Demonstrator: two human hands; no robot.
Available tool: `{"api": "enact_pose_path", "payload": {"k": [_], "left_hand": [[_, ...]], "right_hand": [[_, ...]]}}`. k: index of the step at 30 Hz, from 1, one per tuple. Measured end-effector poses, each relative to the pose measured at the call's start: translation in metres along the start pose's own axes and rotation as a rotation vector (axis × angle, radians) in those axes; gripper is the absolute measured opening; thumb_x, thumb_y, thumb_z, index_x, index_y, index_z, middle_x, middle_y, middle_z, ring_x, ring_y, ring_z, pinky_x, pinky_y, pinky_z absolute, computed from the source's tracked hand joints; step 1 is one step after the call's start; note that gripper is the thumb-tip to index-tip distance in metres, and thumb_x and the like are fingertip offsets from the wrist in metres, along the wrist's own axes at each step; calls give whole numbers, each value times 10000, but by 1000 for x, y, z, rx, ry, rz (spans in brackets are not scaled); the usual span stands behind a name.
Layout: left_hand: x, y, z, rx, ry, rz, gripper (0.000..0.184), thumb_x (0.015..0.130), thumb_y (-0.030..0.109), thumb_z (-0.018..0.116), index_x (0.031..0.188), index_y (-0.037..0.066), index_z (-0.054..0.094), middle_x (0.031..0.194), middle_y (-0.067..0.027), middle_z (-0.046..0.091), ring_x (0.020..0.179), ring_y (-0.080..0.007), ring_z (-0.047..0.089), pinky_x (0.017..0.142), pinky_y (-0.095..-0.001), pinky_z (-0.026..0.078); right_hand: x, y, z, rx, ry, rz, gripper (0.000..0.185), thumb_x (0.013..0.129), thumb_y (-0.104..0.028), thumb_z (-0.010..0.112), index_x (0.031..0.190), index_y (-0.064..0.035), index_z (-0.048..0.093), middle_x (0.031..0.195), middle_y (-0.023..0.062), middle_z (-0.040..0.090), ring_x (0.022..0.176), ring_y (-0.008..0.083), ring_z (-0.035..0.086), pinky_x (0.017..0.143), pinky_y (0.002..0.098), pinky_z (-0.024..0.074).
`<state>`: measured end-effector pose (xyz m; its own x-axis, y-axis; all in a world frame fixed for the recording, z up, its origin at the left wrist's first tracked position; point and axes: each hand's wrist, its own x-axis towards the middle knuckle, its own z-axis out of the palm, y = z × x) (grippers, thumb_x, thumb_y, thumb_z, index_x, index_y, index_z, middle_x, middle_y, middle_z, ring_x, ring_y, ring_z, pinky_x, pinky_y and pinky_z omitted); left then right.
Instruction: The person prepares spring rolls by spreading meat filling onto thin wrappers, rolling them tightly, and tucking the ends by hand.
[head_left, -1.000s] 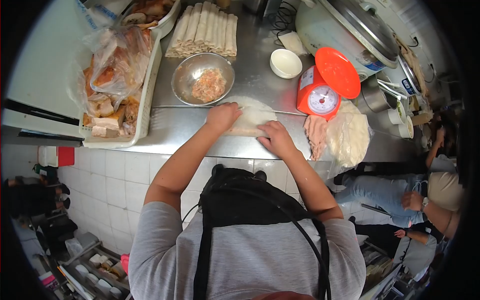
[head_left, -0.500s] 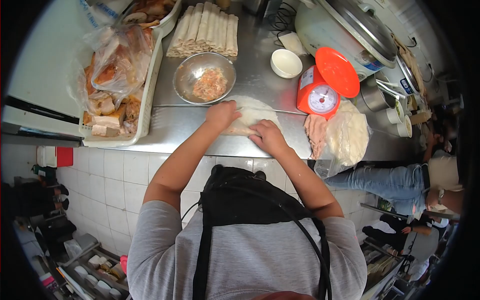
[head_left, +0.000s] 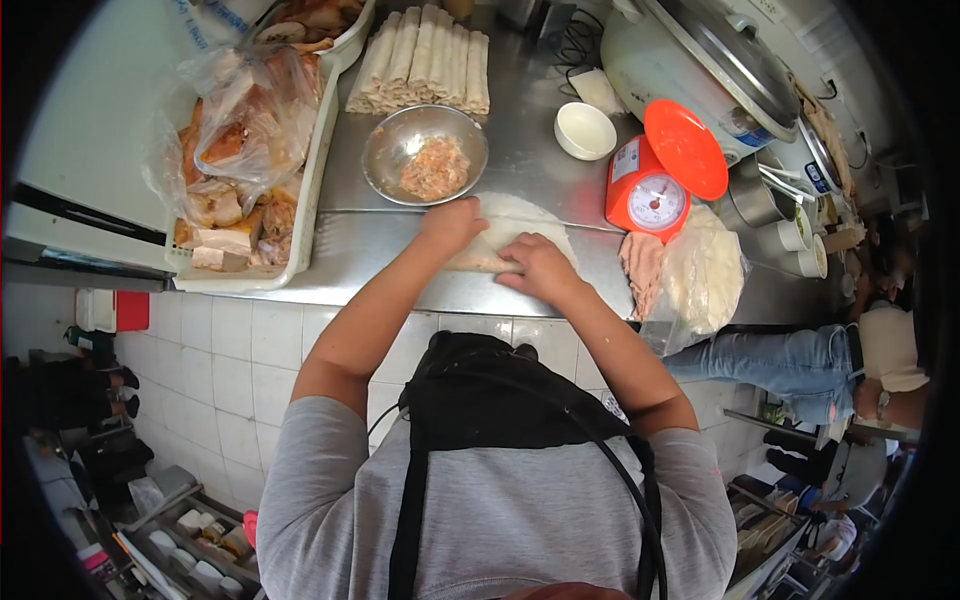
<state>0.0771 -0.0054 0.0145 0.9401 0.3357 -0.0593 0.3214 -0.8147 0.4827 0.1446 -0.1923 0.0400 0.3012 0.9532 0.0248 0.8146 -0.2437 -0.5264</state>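
Observation:
A thin, round, whitish spring roll wrapper (head_left: 522,212) lies on the steel counter, its near edge folded over in a roll. My left hand (head_left: 457,228) is closed at the wrapper's left side, the fingertips partly hidden. On the near folded edge, my right hand (head_left: 540,268) grips the wrapper between curled fingers and thumb. Just beyond my left hand stands a metal bowl (head_left: 388,160) with an orange-pink shredded filling (head_left: 436,168). Behind the bowl is a stack of finished pale rolls (head_left: 425,60).
An orange scale (head_left: 655,195) stands to the right, with a pinkish cloth (head_left: 640,272) and a plastic bag of wrappers (head_left: 703,275) before it. A white bowl (head_left: 585,131) sits behind. At left, a white crate (head_left: 308,215) holds bagged meat and tofu-like blocks. A person in jeans (head_left: 770,362) is at right.
The whole view has shifted slightly, so things on the counter appear a little further right. Both hands stay on the wrapper, and the right fingers look more curled at its folded edge.

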Motion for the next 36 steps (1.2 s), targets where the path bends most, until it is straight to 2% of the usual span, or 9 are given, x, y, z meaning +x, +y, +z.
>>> {"api": "enact_pose_path", "payload": {"k": [3, 9, 15, 23, 26, 32, 36], "left_hand": [[1, -3, 0, 11, 22, -40, 248, 734, 287, 654, 790, 59, 574, 764, -130, 627, 719, -305, 611, 633, -406, 478], [10, -15, -3, 33, 9, -79, 219, 751, 265, 629, 810, 62, 572, 790, -142, 628, 751, -315, 609, 658, -413, 477], [12, -16, -6, 8, -52, -90, 237, 765, 276, 606, 852, 60, 563, 825, -147, 625, 791, -319, 604, 694, -420, 469], [14, -18, -5, -27, -87, -91, 258, 763, 290, 602, 863, 56, 557, 846, -150, 623, 803, -319, 601, 704, -415, 469], [13, -12, -16, -9, -171, -106, 317, 790, 292, 594, 981, 39, 580, 973, -169, 619, 907, -321, 600, 761, -411, 479], [16, -17, -18, -5, -192, -49, 300, 782, 290, 605, 943, 37, 596, 937, -167, 628, 876, -317, 609, 745, -407, 484], [17, -27, -5, -53, -70, -9, 247, 740, 295, 627, 826, 69, 577, 815, -126, 631, 769, -306, 609, 672, -411, 475]], "right_hand": [[11, -12, 10, 109, 17, 56, 304, 654, -220, 717, 899, -66, 624, 916, 109, 573, 907, 288, 535, 800, 361, 440], [11, -8, 24, 57, 33, -19, 316, 649, -220, 722, 904, -65, 619, 906, 115, 573, 890, 293, 540, 790, 368, 442], [28, -28, 35, 47, 40, 53, 303, 644, -220, 722, 877, -60, 612, 904, 116, 579, 889, 297, 545, 787, 372, 442], [37, -44, 29, 22, -10, 20, 317, 646, -247, 718, 880, -59, 615, 906, 114, 578, 900, 287, 547, 793, 369, 441], [41, -45, 45, -1, 17, 15, 333, 633, -258, 728, 875, -61, 613, 909, 114, 576, 901, 284, 547, 791, 370, 442], [46, -49, 41, 14, 22, -33, 312, 635, -248, 724, 863, -65, 613, 914, 110, 571, 889, 282, 545, 791, 372, 443], [52, -59, 56, -15, 23, -15, 315, 628, -246, 725, 860, -66, 611, 913, 109, 568, 882, 282, 544, 797, 370, 440]]}}
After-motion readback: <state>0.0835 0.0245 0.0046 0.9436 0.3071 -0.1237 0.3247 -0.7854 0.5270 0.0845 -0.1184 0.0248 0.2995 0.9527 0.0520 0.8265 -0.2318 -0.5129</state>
